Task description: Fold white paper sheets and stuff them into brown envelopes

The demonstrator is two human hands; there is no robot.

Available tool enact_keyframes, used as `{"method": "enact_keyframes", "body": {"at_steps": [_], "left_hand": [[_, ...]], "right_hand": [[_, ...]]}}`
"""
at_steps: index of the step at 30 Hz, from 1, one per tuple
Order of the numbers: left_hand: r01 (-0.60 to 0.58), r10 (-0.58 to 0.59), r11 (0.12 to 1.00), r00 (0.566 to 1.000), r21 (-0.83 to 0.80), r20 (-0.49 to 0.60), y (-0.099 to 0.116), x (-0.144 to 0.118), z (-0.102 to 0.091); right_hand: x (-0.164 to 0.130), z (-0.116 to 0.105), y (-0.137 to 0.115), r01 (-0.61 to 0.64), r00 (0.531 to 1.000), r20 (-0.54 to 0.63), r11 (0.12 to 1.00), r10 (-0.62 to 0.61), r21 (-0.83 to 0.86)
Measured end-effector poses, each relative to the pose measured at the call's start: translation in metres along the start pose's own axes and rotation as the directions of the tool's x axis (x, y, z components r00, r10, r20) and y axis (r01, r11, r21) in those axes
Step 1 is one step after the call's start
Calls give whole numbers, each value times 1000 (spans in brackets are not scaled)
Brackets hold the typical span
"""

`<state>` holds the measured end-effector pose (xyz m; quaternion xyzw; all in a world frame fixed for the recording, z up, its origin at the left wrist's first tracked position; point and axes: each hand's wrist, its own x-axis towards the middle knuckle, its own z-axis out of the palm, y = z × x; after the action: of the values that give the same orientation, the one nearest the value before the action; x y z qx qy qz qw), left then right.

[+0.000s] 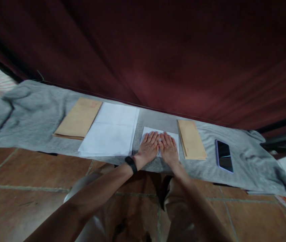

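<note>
On the grey cloth (32, 114), both hands (159, 148) lie flat, pressing the folded paper (149, 131).

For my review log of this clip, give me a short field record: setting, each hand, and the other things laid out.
setting: grey cloth spread on a tiled floor, dark red curtain behind
left hand: flat on folded white paper, black wristband
right hand: flat on the same paper, beside the left
left of hands: white sheets, brown envelopes
right of hands: brown envelope stack, phone
</note>
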<state>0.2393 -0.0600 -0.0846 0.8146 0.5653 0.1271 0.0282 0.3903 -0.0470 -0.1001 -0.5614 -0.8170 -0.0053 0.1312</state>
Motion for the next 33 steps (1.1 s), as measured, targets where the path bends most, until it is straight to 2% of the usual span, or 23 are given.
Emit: {"method": "enact_keyframes", "body": {"at_steps": [5,13,24,30,33], "left_hand": [[-6,6,1000,1000,-7,11,-3,-7,-1],[-3,3,1000,1000,-19,4,-2,-9,-4],[13,-12,999,1000,-35,26,0,-10,-6],[5,-5,999,1000,-34,11,-1,-10,-6],[13,-13,999,1000,-29,18,-2,-11,-7]], "right_hand": [[-1,-1,10,-36,999,0,998,36,-50],[-2,0,14,-21,1000,-5,997,21,-78],[-4,3,18,7,1000,-18,999,-7,-39],[-1,-2,12,-27,999,-24,1000,27,6],[0,-6,3,15,1000,12,999,-16,32]]}}
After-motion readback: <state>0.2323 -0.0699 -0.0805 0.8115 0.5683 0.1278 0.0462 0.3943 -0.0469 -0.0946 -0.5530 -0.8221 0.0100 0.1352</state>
